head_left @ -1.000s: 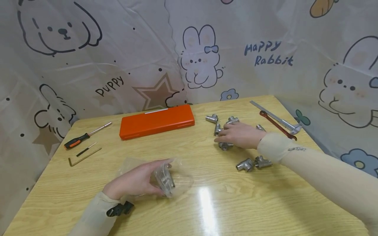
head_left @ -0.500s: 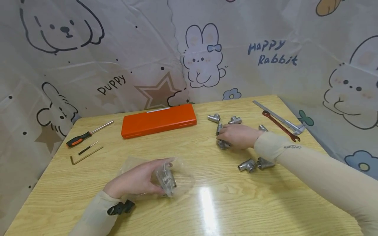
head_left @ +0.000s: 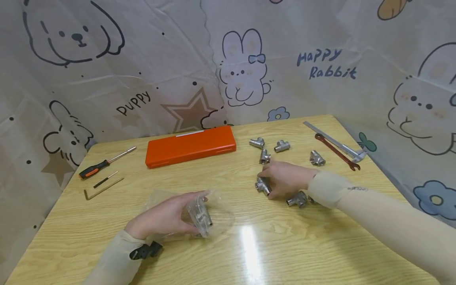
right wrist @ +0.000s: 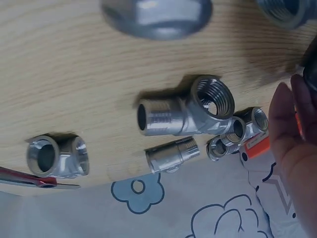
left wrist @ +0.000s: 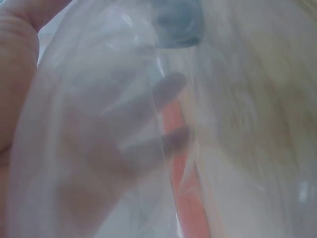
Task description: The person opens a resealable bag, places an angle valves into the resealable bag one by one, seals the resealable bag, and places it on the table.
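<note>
My left hand (head_left: 167, 215) grips a clear plastic bag (head_left: 222, 211) near the table's front, with metal fittings (head_left: 202, 217) showing dimly through the film. In the left wrist view the bag (left wrist: 237, 163) fills most of the picture, fingers blurred behind it. At right of centre, my right hand (head_left: 286, 178) holds a shiny threaded pipe tee (head_left: 262, 185) between thumb and fingers, low over the table. Several similar pipe tees lie around it, one tee (head_left: 265, 156) just behind the fingers and another tee (head_left: 296, 199) near the wrist. The right wrist view shows loose tees (right wrist: 163, 116) close by.
An orange-red case (head_left: 190, 146) lies at the back. On the left are a screwdriver (head_left: 107, 163), a small thin driver (head_left: 105, 179) and a hex key (head_left: 103, 189). A red wrench (head_left: 336, 151) and a caliper (head_left: 333, 140) lie at the right edge.
My right hand has come nearer and slightly left, bringing a pipe tee with it and uncovering the tees behind. The left hand and bag stay where they were.
</note>
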`<state>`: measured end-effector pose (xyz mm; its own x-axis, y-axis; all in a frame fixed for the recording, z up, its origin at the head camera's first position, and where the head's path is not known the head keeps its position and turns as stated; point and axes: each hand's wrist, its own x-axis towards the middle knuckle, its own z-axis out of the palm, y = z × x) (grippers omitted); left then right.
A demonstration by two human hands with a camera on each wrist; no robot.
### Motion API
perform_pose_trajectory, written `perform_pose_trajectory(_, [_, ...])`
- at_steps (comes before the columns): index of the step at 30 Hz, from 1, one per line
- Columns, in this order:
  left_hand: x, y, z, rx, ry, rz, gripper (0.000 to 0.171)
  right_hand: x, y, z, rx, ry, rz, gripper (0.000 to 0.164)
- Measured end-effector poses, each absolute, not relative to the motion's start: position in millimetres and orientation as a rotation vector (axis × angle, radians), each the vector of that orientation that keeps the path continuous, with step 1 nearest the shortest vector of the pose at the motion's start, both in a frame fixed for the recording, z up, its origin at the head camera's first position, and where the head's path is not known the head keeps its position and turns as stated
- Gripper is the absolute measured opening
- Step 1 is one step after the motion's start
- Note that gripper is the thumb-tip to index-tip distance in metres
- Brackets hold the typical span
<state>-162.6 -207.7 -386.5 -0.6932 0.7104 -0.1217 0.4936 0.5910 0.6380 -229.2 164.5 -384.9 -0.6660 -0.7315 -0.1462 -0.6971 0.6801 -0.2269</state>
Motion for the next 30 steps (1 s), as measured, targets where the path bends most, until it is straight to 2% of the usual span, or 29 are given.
perform_pose_trajectory(5, [-162,-207,-386,0.963,2.46,0.816,0.099,-220,168,-381,-1.142,2.659,-0.326,0.064])
perform_pose_trajectory(10, [-163,-207,-388,0.964,2.445,0.832,0.1,-203,155,-373,-1.053,2.675,-0.629,0.061])
perform_pose_trajectory(18, [-164,-208,-389,0.982,2.432,0.86,0.098,-168,91,-362,-1.165,2.624,-0.828,0.061])
perform_pose_trajectory(24, [-164,-209,-388,1.003,2.419,0.896,0.094,-160,39,-371,-1.199,2.659,-0.851,0.059])
perform_pose_trajectory(30, [-164,-210,-389,1.003,2.422,0.915,0.098,-153,6,-379,-1.213,2.731,-0.796,0.04])
